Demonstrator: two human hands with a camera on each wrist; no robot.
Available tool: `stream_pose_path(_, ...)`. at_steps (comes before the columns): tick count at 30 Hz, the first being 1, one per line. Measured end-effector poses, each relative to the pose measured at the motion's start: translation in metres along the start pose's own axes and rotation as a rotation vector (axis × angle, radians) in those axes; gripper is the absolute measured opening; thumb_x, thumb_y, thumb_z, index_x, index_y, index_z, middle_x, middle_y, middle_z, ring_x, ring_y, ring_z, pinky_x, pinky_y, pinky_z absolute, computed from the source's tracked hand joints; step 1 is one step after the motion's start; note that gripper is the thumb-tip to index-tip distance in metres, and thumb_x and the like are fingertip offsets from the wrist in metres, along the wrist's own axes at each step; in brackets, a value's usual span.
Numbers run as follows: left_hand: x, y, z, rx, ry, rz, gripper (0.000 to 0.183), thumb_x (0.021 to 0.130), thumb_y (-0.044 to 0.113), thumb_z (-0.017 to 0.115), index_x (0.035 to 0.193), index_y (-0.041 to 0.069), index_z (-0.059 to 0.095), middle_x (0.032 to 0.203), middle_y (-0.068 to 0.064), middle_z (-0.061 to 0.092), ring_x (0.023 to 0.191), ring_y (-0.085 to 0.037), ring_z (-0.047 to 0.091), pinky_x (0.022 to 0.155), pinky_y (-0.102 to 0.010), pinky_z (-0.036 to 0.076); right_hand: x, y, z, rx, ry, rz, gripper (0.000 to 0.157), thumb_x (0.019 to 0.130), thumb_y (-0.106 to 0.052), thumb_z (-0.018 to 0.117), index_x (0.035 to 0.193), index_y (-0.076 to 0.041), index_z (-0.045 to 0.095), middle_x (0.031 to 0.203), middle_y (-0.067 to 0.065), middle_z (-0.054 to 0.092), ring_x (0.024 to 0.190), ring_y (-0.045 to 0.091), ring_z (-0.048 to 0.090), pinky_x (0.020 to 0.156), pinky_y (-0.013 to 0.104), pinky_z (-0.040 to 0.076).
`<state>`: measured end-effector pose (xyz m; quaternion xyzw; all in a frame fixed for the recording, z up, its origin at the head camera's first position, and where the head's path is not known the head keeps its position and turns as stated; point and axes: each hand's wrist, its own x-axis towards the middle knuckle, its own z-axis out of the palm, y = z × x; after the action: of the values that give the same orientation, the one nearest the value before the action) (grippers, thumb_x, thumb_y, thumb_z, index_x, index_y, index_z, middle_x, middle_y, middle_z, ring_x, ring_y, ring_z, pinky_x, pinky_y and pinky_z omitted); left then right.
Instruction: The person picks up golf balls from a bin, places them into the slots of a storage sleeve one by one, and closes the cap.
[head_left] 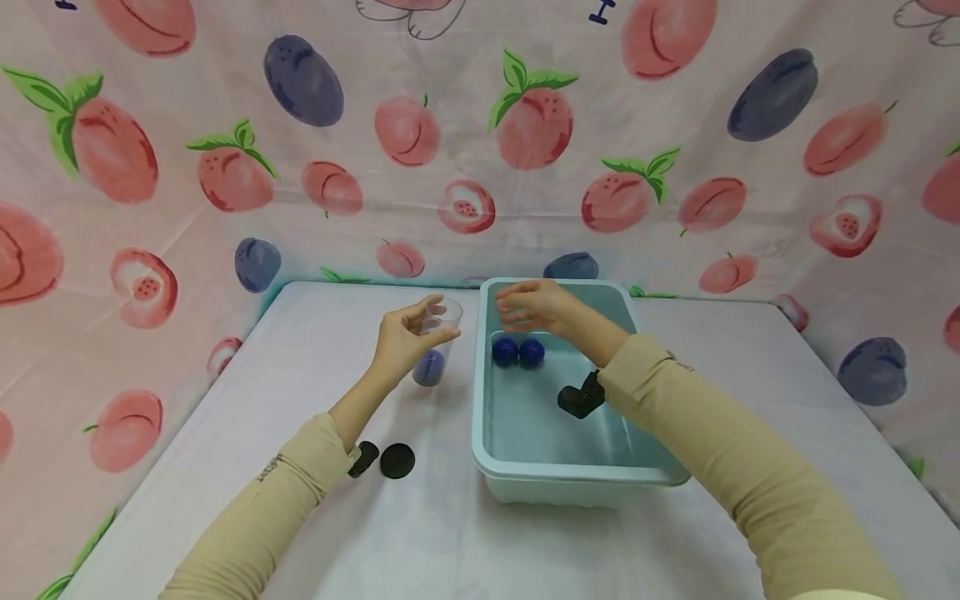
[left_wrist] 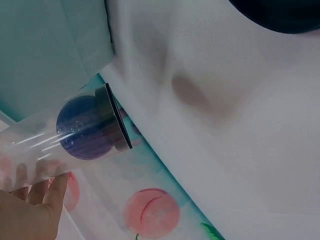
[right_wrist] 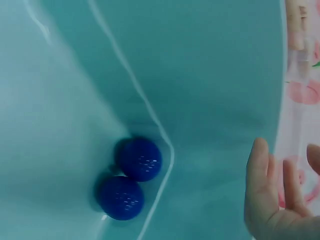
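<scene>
My left hand (head_left: 401, 340) grips a clear plastic tube (head_left: 447, 325) by its upper part, thumb on one side and fingers on the other. A dark blue ball (head_left: 429, 367) sits at the tube's lower end, which carries a black cap (left_wrist: 113, 116) in the left wrist view. Over the far left part of the light blue bin (head_left: 540, 472), my right hand (head_left: 536, 304) hovers with loosely bent fingers and nothing seen in them. Two blue balls, one (head_left: 505, 352) beside the other (head_left: 532, 353), lie on the bin floor below it.
A round black disc (head_left: 397, 461) lies on the white table (head_left: 427, 533) left of the bin. Small black devices sit at the left wrist (head_left: 363, 459) and right wrist (head_left: 581, 400). A fruit-print cloth (head_left: 465, 125) hangs behind the table.
</scene>
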<state>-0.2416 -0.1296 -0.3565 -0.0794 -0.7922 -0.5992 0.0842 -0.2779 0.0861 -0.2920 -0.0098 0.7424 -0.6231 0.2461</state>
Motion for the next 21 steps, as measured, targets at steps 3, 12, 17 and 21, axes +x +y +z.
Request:
stream_pose_path(3, 0.001, 0.0, 0.001, 0.003, -0.004, -0.008, 0.055, 0.076, 0.018, 0.08, 0.127, 0.011, 0.06, 0.117, -0.015, 0.066, 0.112, -0.028, 0.062, 0.095, -0.042, 0.05, 0.001, 0.007, -0.006, -0.012, 0.057, 0.021, 0.044, 0.097, -0.012, 0.05, 0.137, 0.004, 0.042, 0.139, 0.026, 0.043, 0.126, 0.038, 0.046, 0.101, 0.041, 0.046)
stream_pose_path(12, -0.003, 0.001, -0.001, 0.004, -0.025, -0.035, 0.058, 0.077, 0.02, 0.079, 0.13, 0.01, 0.058, 0.121, -0.017, 0.064, 0.115, -0.027, 0.061, 0.099, -0.041, 0.048, 0.001, 0.028, -0.019, -0.075, 0.174, 0.102, 0.044, 0.094, -0.012, 0.053, 0.133, 0.004, 0.043, 0.123, 0.023, 0.052, 0.095, 0.029, 0.059, 0.096, 0.043, 0.05)
stream_pose_path(17, -0.005, 0.002, -0.004, 0.0, -0.021, -0.032, 0.057, 0.077, 0.019, 0.079, 0.13, 0.012, 0.058, 0.121, -0.017, 0.064, 0.113, -0.027, 0.062, 0.097, -0.042, 0.048, 0.009, 0.034, -0.019, -0.083, 0.194, 0.146, 0.056, 0.095, -0.018, 0.052, 0.143, 0.001, 0.03, 0.129, 0.027, 0.05, 0.115, 0.04, 0.055, 0.096, 0.043, 0.049)
stream_pose_path(21, -0.005, 0.001, -0.003, -0.003, -0.029, -0.035, 0.058, 0.077, 0.018, 0.078, 0.13, 0.012, 0.057, 0.121, -0.017, 0.064, 0.113, -0.027, 0.062, 0.097, -0.042, 0.049, 0.012, 0.036, -0.019, -0.121, 0.188, 0.171, 0.061, 0.096, -0.02, 0.052, 0.146, 0.0, 0.025, 0.135, 0.029, 0.046, 0.122, 0.043, 0.05, 0.097, 0.045, 0.048)
